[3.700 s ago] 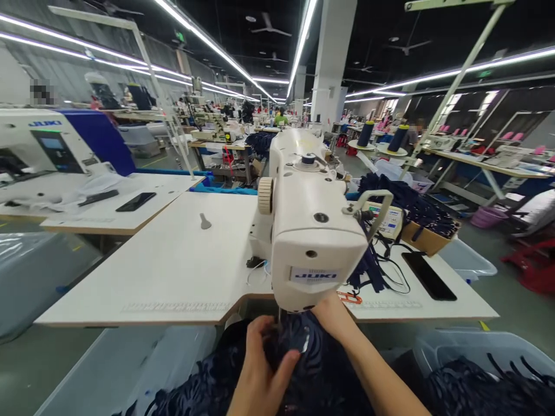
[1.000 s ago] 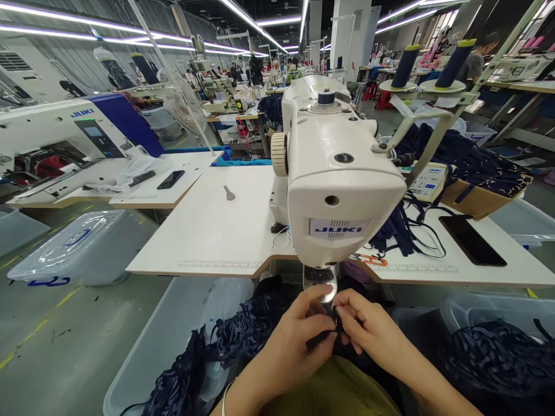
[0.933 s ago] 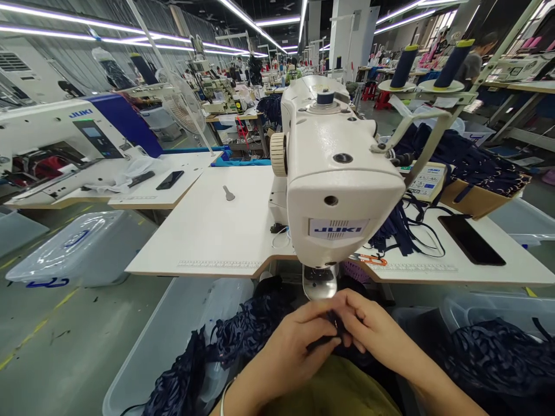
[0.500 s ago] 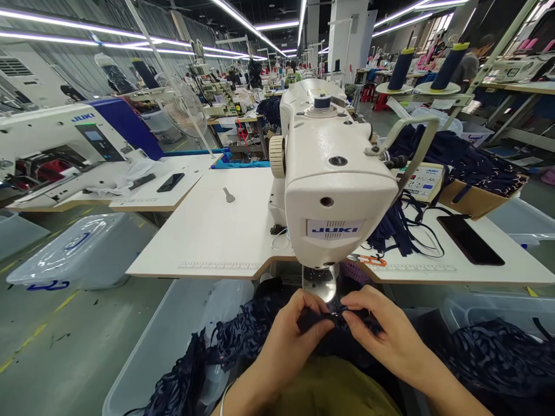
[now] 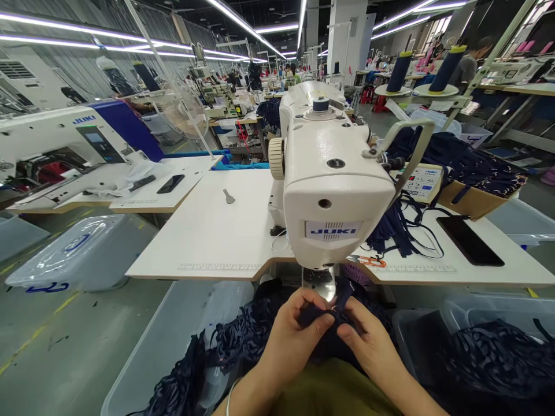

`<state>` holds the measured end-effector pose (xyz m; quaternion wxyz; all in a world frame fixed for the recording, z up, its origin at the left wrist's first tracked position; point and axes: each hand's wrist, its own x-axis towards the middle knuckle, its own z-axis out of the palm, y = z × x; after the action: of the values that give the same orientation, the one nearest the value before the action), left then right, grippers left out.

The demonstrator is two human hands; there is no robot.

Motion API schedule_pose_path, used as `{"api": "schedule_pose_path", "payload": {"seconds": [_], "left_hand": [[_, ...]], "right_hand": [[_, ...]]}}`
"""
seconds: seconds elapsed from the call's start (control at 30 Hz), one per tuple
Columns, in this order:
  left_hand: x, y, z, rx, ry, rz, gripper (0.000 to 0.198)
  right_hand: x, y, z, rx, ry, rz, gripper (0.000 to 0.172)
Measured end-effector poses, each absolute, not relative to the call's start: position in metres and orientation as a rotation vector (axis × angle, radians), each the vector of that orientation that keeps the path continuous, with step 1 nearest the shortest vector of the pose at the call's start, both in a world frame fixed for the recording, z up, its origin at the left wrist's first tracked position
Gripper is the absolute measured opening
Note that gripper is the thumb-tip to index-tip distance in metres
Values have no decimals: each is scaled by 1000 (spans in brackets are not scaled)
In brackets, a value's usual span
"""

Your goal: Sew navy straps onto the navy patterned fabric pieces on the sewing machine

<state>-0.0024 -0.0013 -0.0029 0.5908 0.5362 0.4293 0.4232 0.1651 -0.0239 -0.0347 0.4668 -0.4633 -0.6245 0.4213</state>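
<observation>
In the head view my left hand [image 5: 297,332] pinches dark navy fabric [image 5: 313,315] between thumb and fingers, just under the sewing head of a white sewing machine [image 5: 340,190]. Beside it, my right hand [image 5: 368,341] is closed on the same fabric, its fingertips partly behind it. A navy strap [image 5: 346,293] stands up between my hands. The shiny metal sewing bed [image 5: 319,282] is right above my fingertips. More patterned navy fabric [image 5: 243,332] trails down to the left into a clear plastic bin [image 5: 143,352].
On the tabletop [image 5: 208,237] lie a small grey metal piece [image 5: 228,197], orange thread snips [image 5: 368,261], a bundle of navy straps [image 5: 396,231] and a black phone [image 5: 470,240]. A cardboard box [image 5: 468,199] of navy fabric stands at right. Another bin [image 5: 477,306] sits at lower right.
My right hand has shifted left and down, with its fingers now behind the fabric. The strap has come up between my hands. My left hand has barely moved.
</observation>
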Motion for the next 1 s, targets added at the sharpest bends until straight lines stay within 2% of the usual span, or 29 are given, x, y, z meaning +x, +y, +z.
{"api": "schedule_pose_path", "payload": {"seconds": [0.07,0.2,0.43,0.63,0.73,0.87,1.0], "left_hand": [[1,-3,-4,1306,1010,1003,11],[7,-8,-10,1488,1059,1167,10],[10,-10,-13,1674,1112,1323,22],[9,-9,-16,1651,1062,1291,22],[8,-9,-18,1573,1037,1251,23],[5,-8,-14,1337,1107,1095,24],[2,-9,-9,1090,1073,954,27]], "right_hand": [[158,-24,-34,-1124,-1350,1051,18],[150,-21,-32,-974,-1268,859,7],[149,-18,-40,-830,-1282,712,24],[152,-16,-39,-796,-1343,681,26],[155,-16,-38,-774,-1334,756,23],[161,-15,-30,-956,-1263,1033,10],[167,-6,-15,-1150,-1231,1393,21]]}}
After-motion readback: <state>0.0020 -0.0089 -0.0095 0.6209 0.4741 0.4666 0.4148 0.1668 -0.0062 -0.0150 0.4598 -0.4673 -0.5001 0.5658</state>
